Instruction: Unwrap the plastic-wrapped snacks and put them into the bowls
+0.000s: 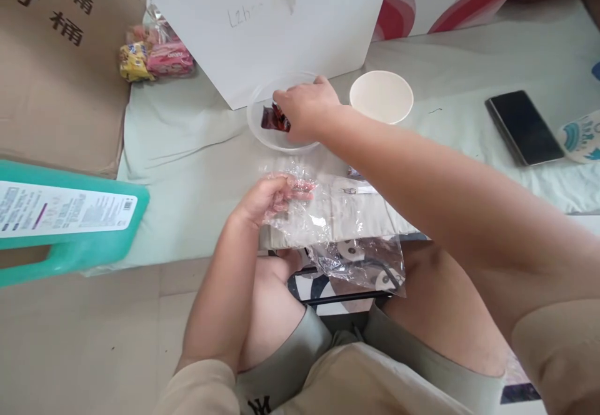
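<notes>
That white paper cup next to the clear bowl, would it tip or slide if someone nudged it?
The white paper cup looks empty and thin-walled, so it is probably very light and would likely slide or topple at a small nudge. It stands on a wrinkled cloth, which may make it tip rather than glide. Its walls would probably dent if squeezed.

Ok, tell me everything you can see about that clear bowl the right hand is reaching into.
The clear plastic bowl is round, shallow and see-through. It stands upright on the pale cloth, beside the white paper bowl and against the white box. The right hand covers much of it, holding a dark red packet inside.
</notes>
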The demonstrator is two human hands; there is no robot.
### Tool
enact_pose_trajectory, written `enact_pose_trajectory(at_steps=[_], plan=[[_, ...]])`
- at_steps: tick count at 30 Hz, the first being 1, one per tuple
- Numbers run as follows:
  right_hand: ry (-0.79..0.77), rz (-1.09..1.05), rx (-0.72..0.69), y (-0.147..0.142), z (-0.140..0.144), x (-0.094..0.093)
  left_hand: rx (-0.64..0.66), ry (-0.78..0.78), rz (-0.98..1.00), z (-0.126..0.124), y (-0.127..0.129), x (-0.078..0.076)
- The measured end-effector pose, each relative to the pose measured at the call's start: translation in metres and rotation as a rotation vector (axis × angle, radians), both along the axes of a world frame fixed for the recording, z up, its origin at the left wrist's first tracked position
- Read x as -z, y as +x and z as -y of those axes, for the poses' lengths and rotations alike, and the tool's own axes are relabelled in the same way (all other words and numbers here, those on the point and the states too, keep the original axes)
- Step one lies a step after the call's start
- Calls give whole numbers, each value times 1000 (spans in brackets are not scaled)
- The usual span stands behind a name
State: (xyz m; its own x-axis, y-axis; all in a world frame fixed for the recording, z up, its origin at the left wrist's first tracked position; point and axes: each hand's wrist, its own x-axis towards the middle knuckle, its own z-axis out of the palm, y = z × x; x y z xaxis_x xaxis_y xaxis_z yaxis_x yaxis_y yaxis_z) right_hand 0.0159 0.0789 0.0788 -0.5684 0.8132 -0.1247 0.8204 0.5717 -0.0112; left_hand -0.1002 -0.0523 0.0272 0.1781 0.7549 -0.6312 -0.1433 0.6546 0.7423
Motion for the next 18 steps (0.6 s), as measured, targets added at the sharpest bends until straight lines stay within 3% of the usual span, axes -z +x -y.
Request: enact_pose_trajectory(at_steps=[3,7,9,12,15,18], plan=[[60,-68,4,21,14,-9,15,4,1,1,-1,1],[267,-546,-2,109,82,-11,21,30,45,0,-3,3],[323,-671,-57,165,127,6,-2,16,65,-2,-2,3],[237,-524,-89,228,183,45,-43,-24,85,-4,0,5],[134,-346,-150,245,213,76,-66,-36,69,-5,5,7],[172,-380,-202,227,217,87,-78,-18,62,-4,11,6]])
